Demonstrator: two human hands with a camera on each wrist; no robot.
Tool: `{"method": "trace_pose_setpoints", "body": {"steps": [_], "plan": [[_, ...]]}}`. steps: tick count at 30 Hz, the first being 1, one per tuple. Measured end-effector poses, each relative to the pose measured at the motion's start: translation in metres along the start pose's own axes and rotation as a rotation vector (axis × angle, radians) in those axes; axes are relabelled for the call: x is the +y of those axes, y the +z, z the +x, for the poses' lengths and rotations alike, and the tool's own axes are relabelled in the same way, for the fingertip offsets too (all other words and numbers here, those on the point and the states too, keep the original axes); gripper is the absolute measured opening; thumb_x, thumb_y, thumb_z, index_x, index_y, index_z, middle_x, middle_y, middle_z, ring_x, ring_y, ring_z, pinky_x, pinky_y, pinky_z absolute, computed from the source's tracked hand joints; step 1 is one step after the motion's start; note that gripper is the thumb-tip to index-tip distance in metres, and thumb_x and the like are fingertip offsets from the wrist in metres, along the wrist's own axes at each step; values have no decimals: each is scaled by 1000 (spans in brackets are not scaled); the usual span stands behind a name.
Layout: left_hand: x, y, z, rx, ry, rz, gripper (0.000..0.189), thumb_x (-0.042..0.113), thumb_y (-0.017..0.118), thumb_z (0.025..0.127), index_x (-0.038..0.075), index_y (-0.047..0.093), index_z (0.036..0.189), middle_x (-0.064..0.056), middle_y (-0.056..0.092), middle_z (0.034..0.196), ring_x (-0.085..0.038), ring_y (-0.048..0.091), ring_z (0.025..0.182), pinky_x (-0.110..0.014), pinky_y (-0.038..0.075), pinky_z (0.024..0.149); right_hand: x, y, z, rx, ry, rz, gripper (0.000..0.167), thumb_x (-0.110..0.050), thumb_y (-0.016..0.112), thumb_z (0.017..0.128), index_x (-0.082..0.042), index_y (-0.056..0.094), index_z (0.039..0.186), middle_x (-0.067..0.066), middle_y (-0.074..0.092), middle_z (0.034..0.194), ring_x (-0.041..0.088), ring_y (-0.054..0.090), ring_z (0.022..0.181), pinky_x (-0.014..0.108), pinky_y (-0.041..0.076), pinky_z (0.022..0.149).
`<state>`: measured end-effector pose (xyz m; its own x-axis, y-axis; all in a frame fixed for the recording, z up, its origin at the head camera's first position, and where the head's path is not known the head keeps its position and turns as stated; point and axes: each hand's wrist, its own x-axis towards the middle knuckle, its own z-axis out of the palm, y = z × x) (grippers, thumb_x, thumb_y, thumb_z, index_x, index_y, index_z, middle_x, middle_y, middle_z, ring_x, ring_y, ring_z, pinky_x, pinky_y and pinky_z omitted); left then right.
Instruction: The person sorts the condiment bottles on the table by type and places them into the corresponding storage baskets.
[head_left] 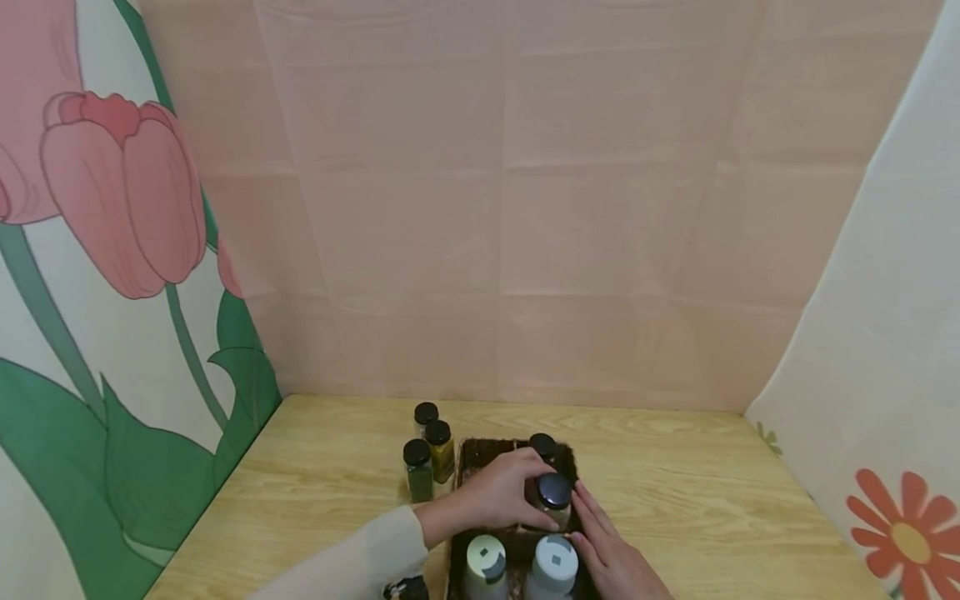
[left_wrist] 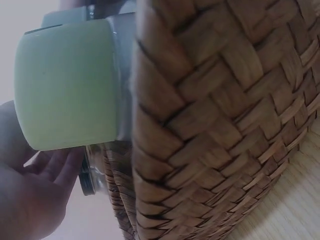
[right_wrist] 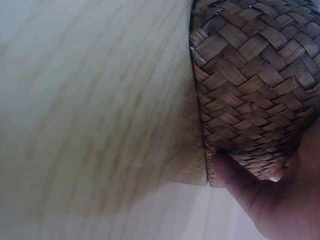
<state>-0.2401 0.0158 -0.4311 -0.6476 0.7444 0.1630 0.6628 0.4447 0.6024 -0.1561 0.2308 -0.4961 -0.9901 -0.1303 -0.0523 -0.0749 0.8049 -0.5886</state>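
Note:
In the head view my left hand (head_left: 498,492) reaches over a brown woven basket (head_left: 472,451) and grips a jar with a dark lid (head_left: 554,490) inside its right side. Another black-lidded jar (head_left: 542,446) stands just behind it. My right hand (head_left: 615,554) lies along the basket's right wall, its fingers extended and touching it. The right wrist view shows a digit of that hand (right_wrist: 242,182) against the weave. Two white-capped bottles stand in the near part of the basket, the left cap (head_left: 486,557) greenish and the right cap (head_left: 557,557) whiter.
Left of the basket on the wooden table (head_left: 675,475) stand three black-capped glass jars, the nearest jar (head_left: 418,471) with green contents. A pink cloth (head_left: 502,208) hangs behind the table. Patterned cloths flank both sides.

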Motion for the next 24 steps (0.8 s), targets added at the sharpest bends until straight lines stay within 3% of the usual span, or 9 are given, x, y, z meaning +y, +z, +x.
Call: {"method": "trace_pose_setpoints", "body": {"steps": [10, 24], "plan": [[-3, 0, 4, 15, -6, 76, 51, 39, 87, 79, 22, 69, 123, 17, 59, 101, 5, 52, 80, -13, 47, 70, -2, -1, 0, 6, -10, -15, 66, -50, 43, 106, -16, 29, 161, 2, 21, 169, 34, 44, 142, 57, 47, 102], [2, 6, 2, 17, -75, 151, 52, 41, 88, 78, 23, 69, 124, 15, 60, 104, 3, 54, 85, -15, 47, 73, -2, 0, 0, -13, 20, -9, 67, -50, 44, 106, -16, 29, 161, 3, 21, 169, 36, 42, 143, 59, 45, 103]]}}
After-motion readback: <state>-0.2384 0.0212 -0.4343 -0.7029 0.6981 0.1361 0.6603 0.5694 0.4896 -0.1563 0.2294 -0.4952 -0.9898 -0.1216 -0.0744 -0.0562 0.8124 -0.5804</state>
